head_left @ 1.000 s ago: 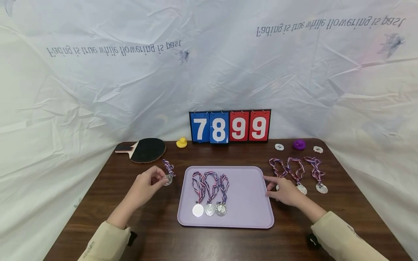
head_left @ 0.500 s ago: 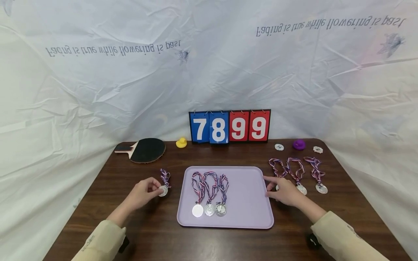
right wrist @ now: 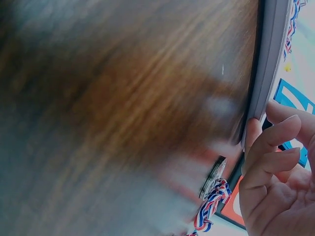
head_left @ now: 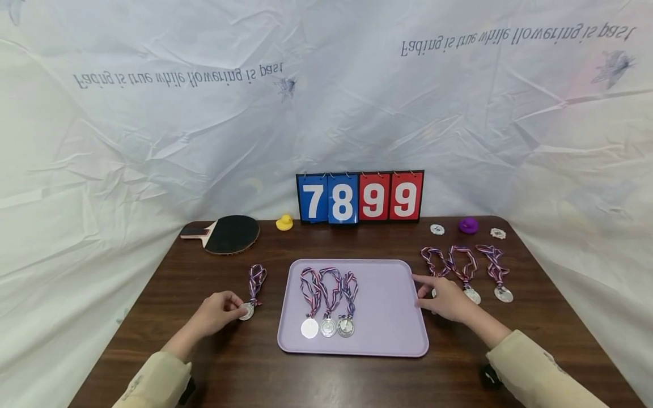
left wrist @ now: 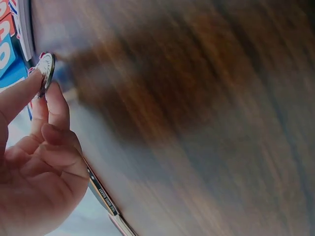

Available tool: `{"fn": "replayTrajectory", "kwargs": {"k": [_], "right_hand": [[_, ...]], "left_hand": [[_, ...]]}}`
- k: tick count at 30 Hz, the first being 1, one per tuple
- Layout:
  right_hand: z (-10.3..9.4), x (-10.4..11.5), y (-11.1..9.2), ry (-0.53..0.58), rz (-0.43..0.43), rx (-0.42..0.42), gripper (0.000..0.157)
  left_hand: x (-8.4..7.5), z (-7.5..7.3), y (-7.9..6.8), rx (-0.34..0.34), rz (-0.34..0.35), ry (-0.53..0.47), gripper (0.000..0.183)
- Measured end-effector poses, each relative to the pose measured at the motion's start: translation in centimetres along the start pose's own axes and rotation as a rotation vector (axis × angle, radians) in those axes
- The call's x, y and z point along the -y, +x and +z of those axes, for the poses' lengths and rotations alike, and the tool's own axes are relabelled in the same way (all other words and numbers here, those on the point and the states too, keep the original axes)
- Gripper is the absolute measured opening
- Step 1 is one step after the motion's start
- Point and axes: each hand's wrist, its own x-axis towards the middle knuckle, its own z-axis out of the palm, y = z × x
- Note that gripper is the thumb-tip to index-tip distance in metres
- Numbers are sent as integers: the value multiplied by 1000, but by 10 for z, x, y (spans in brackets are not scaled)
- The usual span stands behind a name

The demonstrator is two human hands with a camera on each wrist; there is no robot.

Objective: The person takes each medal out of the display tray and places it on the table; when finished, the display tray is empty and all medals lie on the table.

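Note:
Thumb and fingers of the left hand [head_left: 220, 311] pinch the edge of a silver medal [head_left: 247, 311], left of the tray. Its striped ribbon [head_left: 256, 279] stretches away behind the disc. In the left wrist view the medal [left wrist: 47, 73] sits edge-on between thumb and fingertips. The right hand [head_left: 445, 297] holds the right rim of the lilac tray [head_left: 388, 317] between thumb and finger; the tray rim [right wrist: 268, 64] also shows in the right wrist view. Three ribboned medals [head_left: 328, 327] lie side by side on the tray's left half.
Three more medals [head_left: 503, 294] lie right of the tray, one partly behind the right hand. Along the back stand a scoreboard [head_left: 359, 197], a yellow duck [head_left: 284, 222] and a purple duck [head_left: 468, 225]. A table tennis bat [head_left: 232, 234] and two white chips [head_left: 437, 229] lie there too.
The left hand has moved toward the near left with its medal, and the ribbon now trails out longer behind it. The right hand and tray stay in place.

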Motion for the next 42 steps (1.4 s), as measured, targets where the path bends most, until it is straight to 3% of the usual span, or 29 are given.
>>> {"fn": "replayTrajectory", "kwargs": {"k": [8,13,16,21,26,30,36,42], "right_hand": [[0,0,1,-6,-6,0,56],[-1,1,1,-4,-8,0,56],[-2,1,2,-1,-7,12,57],[-6,-1,1,7,-33,72,61],[-9,0,-1,22,-51,109,65],[-9,2,-1,31,-58,109,66],[-8,2,0,30,-48,108,67],[-7,2,-1,39,-27,109,66]], "left_hand": [[5,-7,-3,-52,-38,56,25],[-2,-17,-4,-131,0,79,23],[-14,-16,-5,-166,54,95,21],[-38,6,-14,-159,172,108,16],[-59,36,-22,-49,304,23,13],[-69,54,-27,8,371,-7,17],[-80,68,-26,6,375,31,22],[-87,72,-21,26,320,55,29]]}}
